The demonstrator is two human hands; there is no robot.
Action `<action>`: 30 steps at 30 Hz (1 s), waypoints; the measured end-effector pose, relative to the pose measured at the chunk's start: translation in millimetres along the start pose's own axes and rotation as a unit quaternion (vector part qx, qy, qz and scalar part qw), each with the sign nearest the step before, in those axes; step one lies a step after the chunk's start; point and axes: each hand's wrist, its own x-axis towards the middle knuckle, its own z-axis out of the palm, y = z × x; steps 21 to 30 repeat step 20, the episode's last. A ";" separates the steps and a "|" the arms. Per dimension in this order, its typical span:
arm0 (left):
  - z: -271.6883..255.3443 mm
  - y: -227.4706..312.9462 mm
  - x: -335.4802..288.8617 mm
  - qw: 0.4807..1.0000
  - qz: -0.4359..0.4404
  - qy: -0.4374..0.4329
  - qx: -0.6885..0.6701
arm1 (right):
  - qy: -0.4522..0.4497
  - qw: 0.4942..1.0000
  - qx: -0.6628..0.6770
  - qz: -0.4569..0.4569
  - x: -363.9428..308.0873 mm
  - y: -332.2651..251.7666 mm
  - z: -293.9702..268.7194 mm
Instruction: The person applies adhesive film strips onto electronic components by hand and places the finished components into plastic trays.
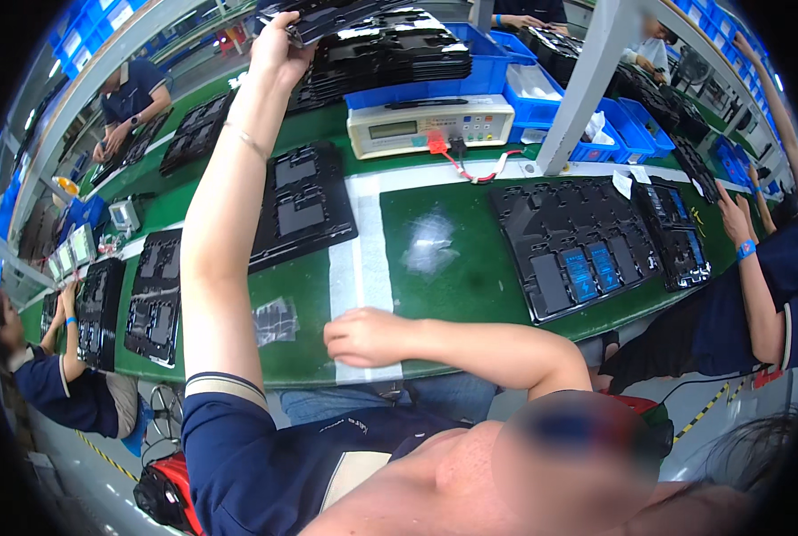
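My left arm stretches up to the far side of the bench, where my left hand [279, 52] is closed on the edge of a black plastic tray [350, 12]. That tray is partly cut off by the picture's top edge, above a tall stack of black trays [390, 64]. My right hand [363, 338] is low over the white strip [358, 268] near the bench's front edge. Its fingers are curled in, and nothing shows in them. To its left lies a small clear plastic piece [276, 322]. A black tray [302, 201] with dark flat cells lies beyond my left forearm.
A black tray with blue and dark cells [578, 268] lies at the right, beside a smaller loaded tray [676, 234]. Behind stand a bench meter [430, 125] with red leads, blue bins [533, 94] and a grey post [587, 89]. Co-workers' hands work at both sides.
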 end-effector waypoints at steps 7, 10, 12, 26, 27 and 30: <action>-70.9 37.8 -160.7 0.986 0.142 0.067 0.052 | 0.169 0.966 0.061 0.183 16.3 19.2 -33.5; -90.6 42.2 -230.0 0.976 0.181 0.078 0.097 | 0.266 0.860 0.367 0.233 36.8 19.6 -31.4; -108.4 37.1 -261.0 0.965 0.198 0.120 0.126 | 0.210 0.816 0.507 0.182 61.4 4.5 -32.1; -148.8 -2.7 -281.5 0.977 0.078 0.164 0.116 | 0.294 0.731 0.521 0.330 113.3 9.1 -11.9; -148.8 -2.7 -281.5 0.977 0.078 0.164 0.116 | 0.294 0.731 0.521 0.330 113.3 9.1 -11.9; -148.8 -2.7 -281.5 0.977 0.078 0.164 0.116 | 0.294 0.731 0.521 0.330 113.3 9.1 -11.9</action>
